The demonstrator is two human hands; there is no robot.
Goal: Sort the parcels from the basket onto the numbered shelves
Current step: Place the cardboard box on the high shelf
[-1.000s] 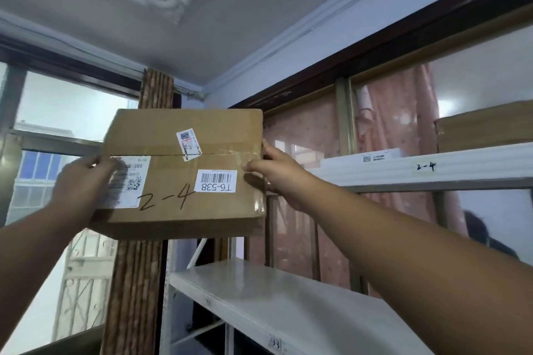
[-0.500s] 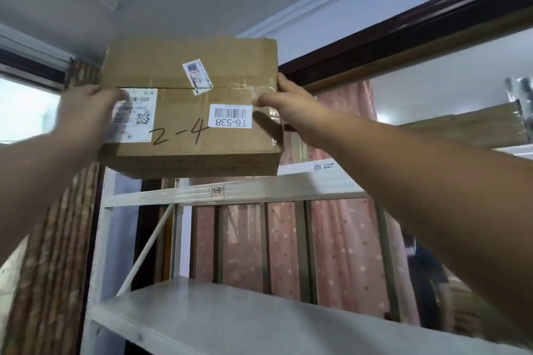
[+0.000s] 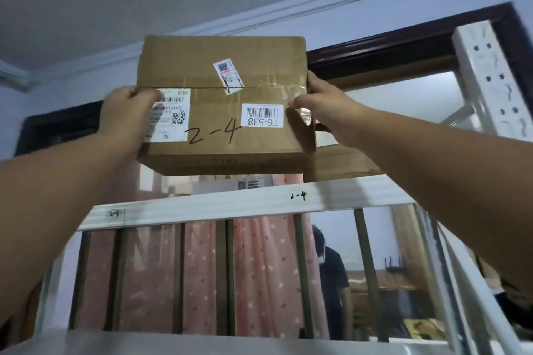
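Observation:
A brown cardboard parcel (image 3: 222,112) with "2-4" handwritten on it and a barcode label "T6-538" is held up high in front of me. My left hand (image 3: 127,115) grips its left edge over a white shipping label. My right hand (image 3: 323,101) grips its right edge by the clear tape. The parcel hangs just above the white top shelf (image 3: 230,204), whose front rail carries a "2-4" tag (image 3: 298,196) a little right of the parcel and a "2-3" tag (image 3: 115,214) at the left.
Another cardboard box (image 3: 343,166) and a white parcel (image 3: 248,184) lie on the top shelf behind the held one. A white perforated upright (image 3: 490,78) stands at the right. A lower shelf rail (image 3: 202,347) runs along the bottom. Glass and a pink curtain back the shelf; a person (image 3: 331,271) shows there.
Both hands have carried the parcel rightward along the top shelf, from over the left end toward the "2-4" tag. My view has swung right and closer.

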